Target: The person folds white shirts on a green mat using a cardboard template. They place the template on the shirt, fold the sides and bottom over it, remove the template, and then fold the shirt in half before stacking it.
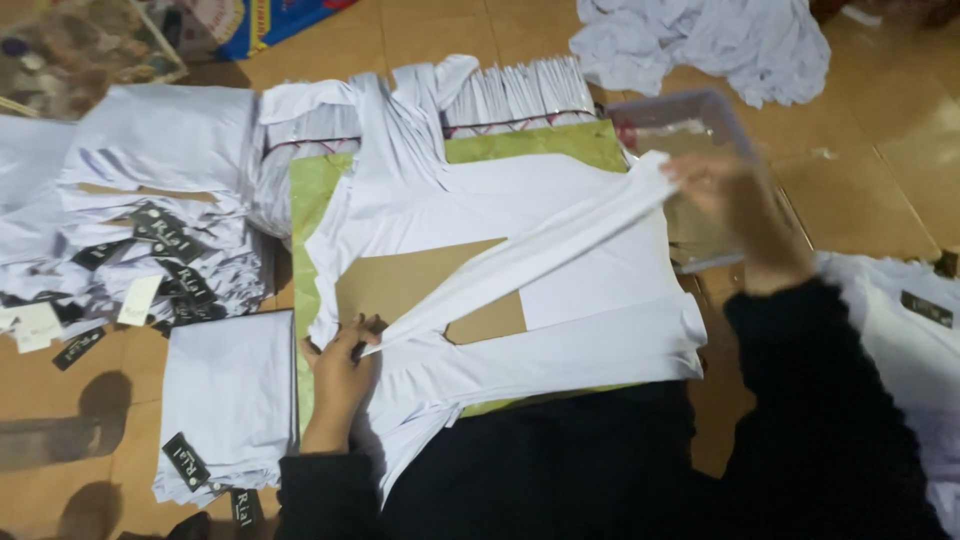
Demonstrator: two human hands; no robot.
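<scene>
Hands point(340, 365) point(730, 195) stretch white shirt point(590, 270) sleeve point(530, 265) over cardboard point(400, 285).

Tan tiled floor point(880, 190) under dim warm light, with shadows point(60, 430) at the lower left.

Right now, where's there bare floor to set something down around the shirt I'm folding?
Bare tan floor lies right of the clear plastic tray, below the crumpled white pile. A smaller patch sits left of the folded stack. The tagged shirt heap crowds the left side.
</scene>
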